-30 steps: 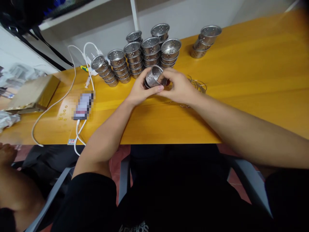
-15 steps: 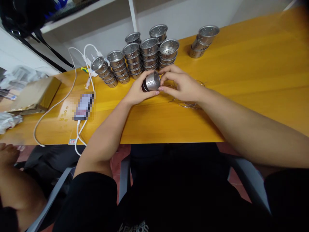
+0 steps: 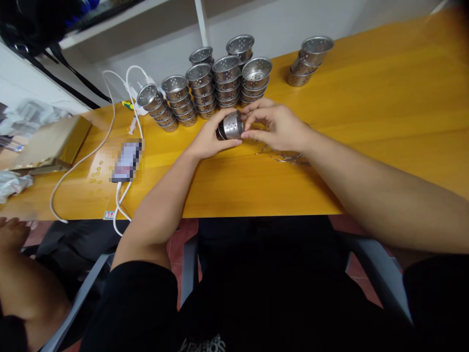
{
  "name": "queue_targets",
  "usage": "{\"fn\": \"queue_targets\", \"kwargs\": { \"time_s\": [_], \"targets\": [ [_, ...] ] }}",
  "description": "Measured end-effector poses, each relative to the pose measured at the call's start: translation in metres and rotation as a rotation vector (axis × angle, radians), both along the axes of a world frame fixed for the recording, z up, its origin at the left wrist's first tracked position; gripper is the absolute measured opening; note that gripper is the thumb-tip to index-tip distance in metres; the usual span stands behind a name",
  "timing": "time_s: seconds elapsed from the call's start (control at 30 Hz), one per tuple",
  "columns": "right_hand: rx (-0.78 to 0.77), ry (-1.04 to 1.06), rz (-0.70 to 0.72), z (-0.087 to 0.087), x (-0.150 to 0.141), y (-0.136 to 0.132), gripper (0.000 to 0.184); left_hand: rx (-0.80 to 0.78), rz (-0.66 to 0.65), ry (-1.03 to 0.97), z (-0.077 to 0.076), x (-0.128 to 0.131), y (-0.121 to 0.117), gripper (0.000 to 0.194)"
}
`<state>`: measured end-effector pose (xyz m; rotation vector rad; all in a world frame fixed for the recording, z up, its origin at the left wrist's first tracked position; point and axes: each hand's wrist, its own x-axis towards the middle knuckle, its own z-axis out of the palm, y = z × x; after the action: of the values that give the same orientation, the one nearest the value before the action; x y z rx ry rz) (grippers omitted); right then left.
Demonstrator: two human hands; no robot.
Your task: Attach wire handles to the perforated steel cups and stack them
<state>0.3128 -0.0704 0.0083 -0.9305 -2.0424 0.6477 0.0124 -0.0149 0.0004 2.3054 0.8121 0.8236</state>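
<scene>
Left hand (image 3: 209, 136) and right hand (image 3: 280, 126) close around a tilted perforated metal cup (image 3: 232, 125), its contents hidden, near stacked cups (image 3: 200, 88) on a yellow table (image 3: 234, 190).

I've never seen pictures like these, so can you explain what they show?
There's no robot, just a person's bare hands. One camera on their head looks forward and down, and takes every picture. On the yellow-orange wooden table stand stacks of silver metal cups with little holes. Loops of thin shiny wire lie near the right hand. The left hand holds one tipped silver cup with holes; the right hand's fingertips are at its end.
</scene>
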Motion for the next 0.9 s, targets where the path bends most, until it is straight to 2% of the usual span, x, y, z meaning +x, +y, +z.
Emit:
{"fn": "queue_targets", "kwargs": {
  "time_s": [0.13, 0.23, 0.33, 0.43, 0.57, 0.77, 0.9],
  "targets": [
    [0.019, -0.033, -0.028, 0.002, -0.001, -0.002, 0.052, 0.024, 0.036, 0.001, 0.000, -0.002, 0.002, 0.134],
    [0.036, -0.067, -0.140, 0.006, -0.002, -0.005, 0.047, 0.060, 0.082, -0.004, -0.001, -0.005, 0.005, 0.133],
    [0.030, -0.111, -0.204, 0.007, -0.001, -0.006, 0.051, 0.066, 0.114, -0.002, -0.002, -0.007, 0.007, 0.130],
    [0.020, -0.139, -0.224, 0.006, 0.002, -0.005, 0.052, 0.066, 0.137, -0.003, -0.005, -0.007, 0.009, 0.125],
    [0.042, -0.140, -0.256, -0.001, 0.007, -0.001, 0.040, 0.090, 0.159, -0.010, -0.011, -0.009, 0.014, 0.125],
    [0.094, -0.119, -0.235, -0.012, 0.009, 0.010, 0.034, 0.160, 0.061, 0.070, -0.016, -0.011, 0.023, 0.131],
    [0.037, -0.223, -0.188, -0.010, 0.019, 0.015, 0.040, 0.173, 0.024, 0.065, -0.018, -0.007, 0.024, 0.132]
  ]
}}
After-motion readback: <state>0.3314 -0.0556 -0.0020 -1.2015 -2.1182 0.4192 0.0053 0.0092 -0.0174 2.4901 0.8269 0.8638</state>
